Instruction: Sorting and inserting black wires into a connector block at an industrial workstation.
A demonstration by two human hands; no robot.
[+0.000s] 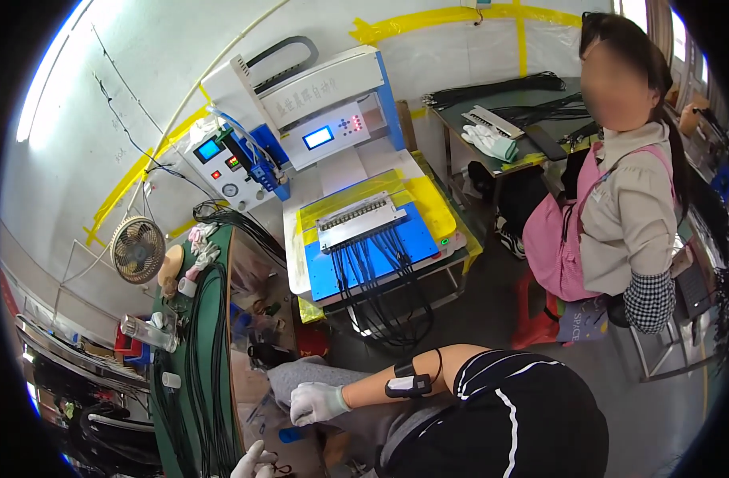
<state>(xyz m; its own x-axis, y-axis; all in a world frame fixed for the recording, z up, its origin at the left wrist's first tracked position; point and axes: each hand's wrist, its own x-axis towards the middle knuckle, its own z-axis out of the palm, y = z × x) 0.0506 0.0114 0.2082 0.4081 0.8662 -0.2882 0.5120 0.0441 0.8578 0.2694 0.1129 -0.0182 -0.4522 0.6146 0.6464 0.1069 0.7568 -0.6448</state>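
My right hand (317, 402), in a white glove, is held over my lap with its fingers curled in. Whatever it may hold is hidden from this side. At the lower edge, my left hand (255, 462) is also gloved in white and partly cut off. Its visible fingers are stretched out and apart, with nothing plain between them. Both hands are close to the edge of a green table (167, 398), where long black cables (209, 358) lie in bundles. Grey cloth (332, 378) covers my legs beneath the right hand.
Ahead, a white benchtop machine (324, 103) carries a metal fixture (362, 222) on a blue plate, with black cables (380, 295) hanging off its front. A fan (138, 250) and clear bottle (149, 333) stand left. At right sits another person (631, 191) in a pink apron.
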